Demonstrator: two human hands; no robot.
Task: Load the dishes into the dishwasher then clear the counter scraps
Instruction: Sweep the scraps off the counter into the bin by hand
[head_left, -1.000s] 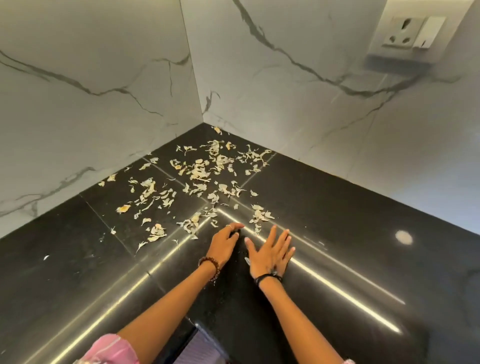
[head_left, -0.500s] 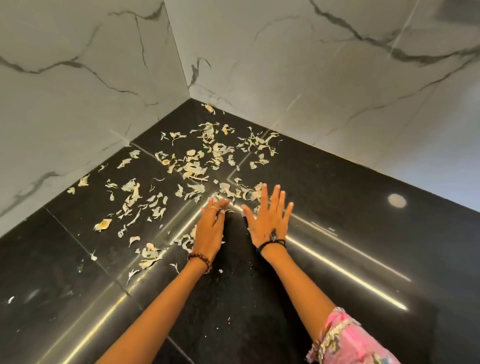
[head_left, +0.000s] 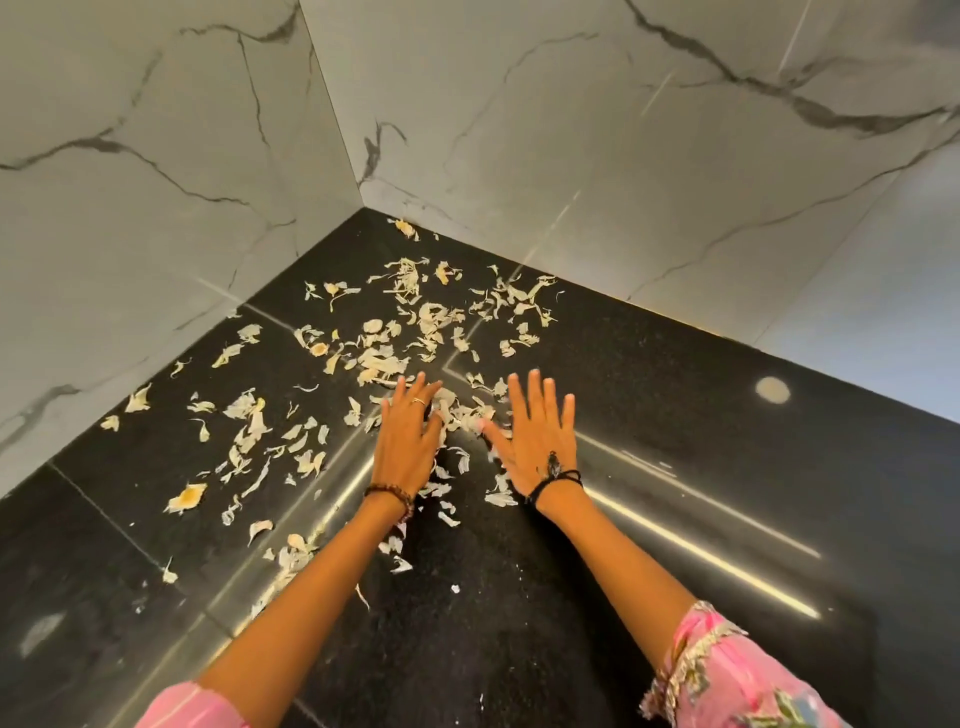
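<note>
Scraps (head_left: 415, 332) strewn on black counter (head_left: 675, 415) — left hand (head_left: 408, 436), right hand (head_left: 540, 436), flat

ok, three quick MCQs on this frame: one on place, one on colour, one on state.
1. Where do most scraps lie?
A. In the counter's corner by the walls
B. In a bin
C. On a plate

2. What colour is the counter?
A. White
B. Black
C. Wood brown

3. How are the hands?
A. Fists
B. Flat, fingers spread
C. Holding a cloth

A: they are strewn toward the marble wall corner.
B: the stone is glossy black.
B: left hand and right hand lie palm down, holding nothing.
</note>
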